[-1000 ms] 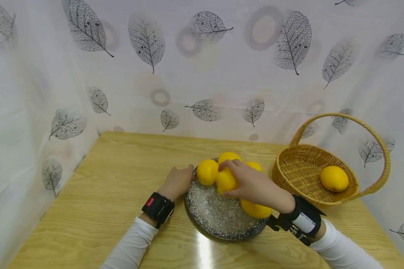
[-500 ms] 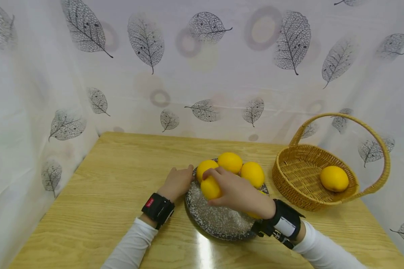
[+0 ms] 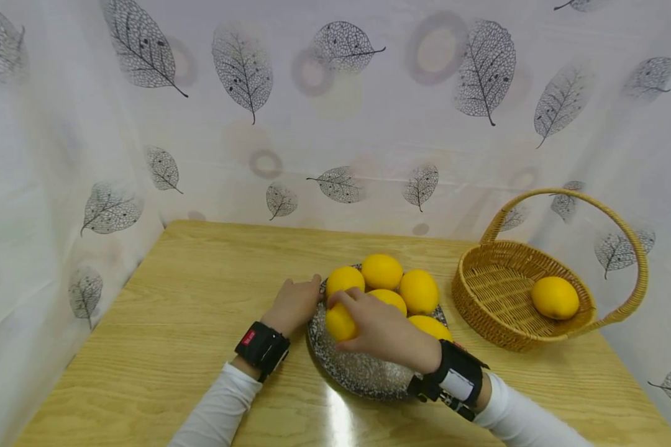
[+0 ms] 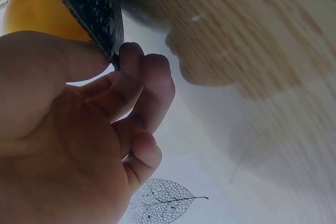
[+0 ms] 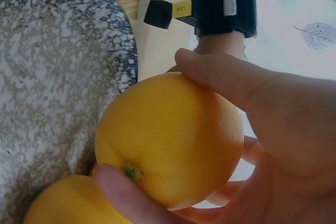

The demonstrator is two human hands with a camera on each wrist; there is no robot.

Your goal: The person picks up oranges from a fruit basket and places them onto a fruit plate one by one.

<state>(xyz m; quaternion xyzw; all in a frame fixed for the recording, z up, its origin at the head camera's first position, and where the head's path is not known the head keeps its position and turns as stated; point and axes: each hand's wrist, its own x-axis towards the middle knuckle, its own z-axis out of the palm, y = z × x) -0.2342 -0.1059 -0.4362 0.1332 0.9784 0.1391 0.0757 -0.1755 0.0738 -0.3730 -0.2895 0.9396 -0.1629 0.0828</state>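
Observation:
My right hand (image 3: 388, 329) grips a yellow-orange orange (image 3: 341, 321) above the left part of a speckled grey plate (image 3: 363, 379) with a dark rim. Up close in the right wrist view, thumb and fingers curl round this orange (image 5: 168, 135), whose small green stem spot shows. Several more oranges sit on the plate, among them one at the left (image 3: 345, 280), one at the back (image 3: 382, 271) and one at the right (image 3: 419, 292). My left hand (image 3: 292, 304) pinches the plate's left rim; the left wrist view shows thumb and fingertips on either side of the rim (image 4: 105, 14).
A wicker basket (image 3: 492, 310) with a tall arched handle stands right of the plate, one orange (image 3: 555, 298) inside it. Everything stands on a light wooden table (image 3: 201, 298). A leaf-patterned white sheet (image 3: 335, 124) hangs behind and at both sides.
My right hand has moved left and toward me with the orange, uncovering other oranges on the plate. The left hand stays at the rim.

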